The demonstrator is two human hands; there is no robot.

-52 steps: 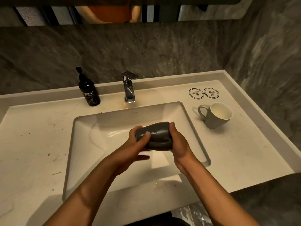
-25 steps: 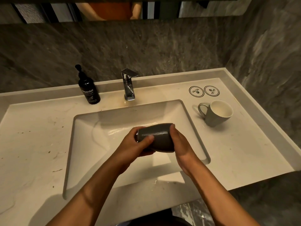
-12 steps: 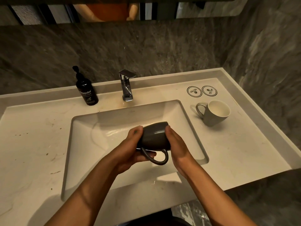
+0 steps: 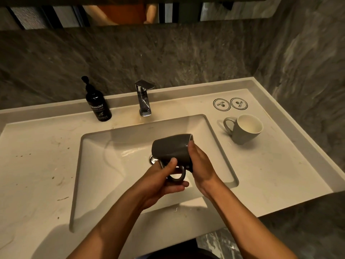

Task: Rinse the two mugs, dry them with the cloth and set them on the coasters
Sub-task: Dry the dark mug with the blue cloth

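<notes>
Holding dark mug (image 4: 171, 148) sideways over sink (image 4: 97, 165), both hands (image 4: 164, 180) (image 4: 200, 163) grasping it; tap (image 4: 143, 99) dry. Pale mug (image 4: 244, 129) on table, coasters (image 4: 230, 104) bare; drying, placing left; cloth unseen.

Dark mug (image 4: 171, 148) mouth hidden behind right hand (image 4: 201, 167); inside not visible. Handle partly covered by left hand (image 4: 164, 182) thumb. Sink (image 4: 97, 165) drain mostly hidden behind mug. Small print on soap bottle (image 4: 98, 105) label and coasters (image 4: 230, 104) too small to read. Mirror reflection cut off by top edge. Counter (image 4: 37, 165) cut off at left, bottom.
</notes>
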